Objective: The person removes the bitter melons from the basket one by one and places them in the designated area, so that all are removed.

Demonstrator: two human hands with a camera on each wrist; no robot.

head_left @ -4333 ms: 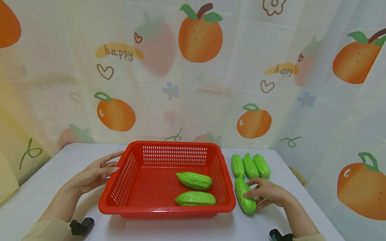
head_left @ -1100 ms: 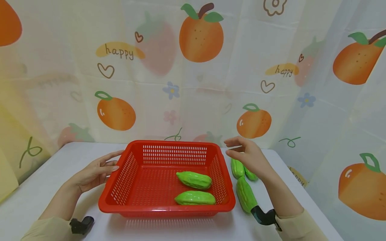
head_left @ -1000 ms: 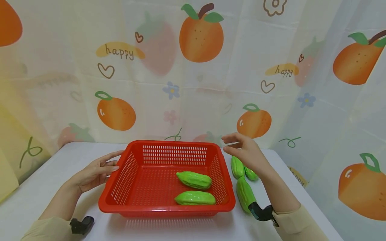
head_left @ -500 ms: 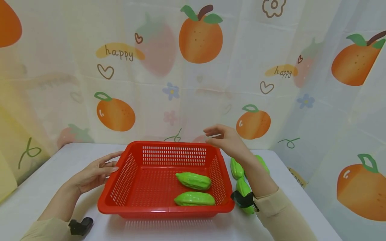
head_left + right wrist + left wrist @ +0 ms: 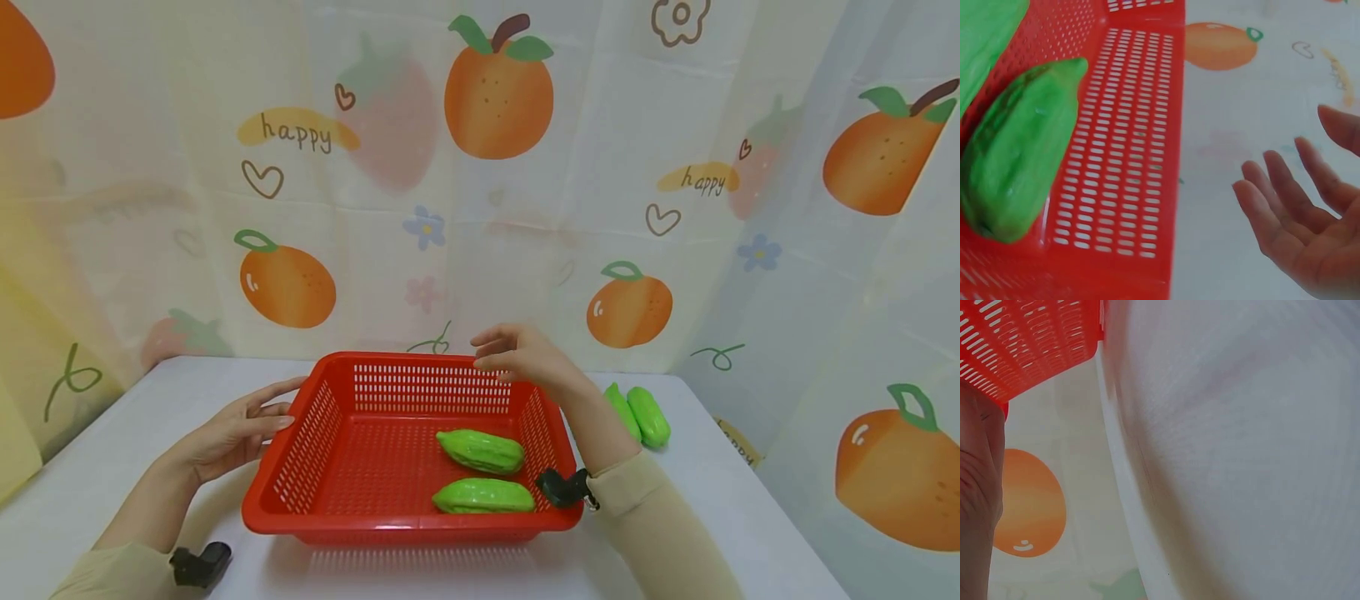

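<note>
A red plastic basket stands on the table with two ridged green bitter melons lying in its right half. My left hand holds its left rim, thumb at the edge and fingers against the outer side; the fingertips are partly hidden. In the head view, my right hand is raised over the far right part of the rim. The right wrist view shows that hand's fingers spread and holding nothing, beside the slotted wall.
More bitter melons lie on the white table right of the basket, partly hidden by my right forearm. A fruit-patterned curtain hangs behind the table.
My right hand has let go of a bitter melon right of the basket, risen, and moved left to the basket's far rim. My left hand and the basket stay where they were.
</note>
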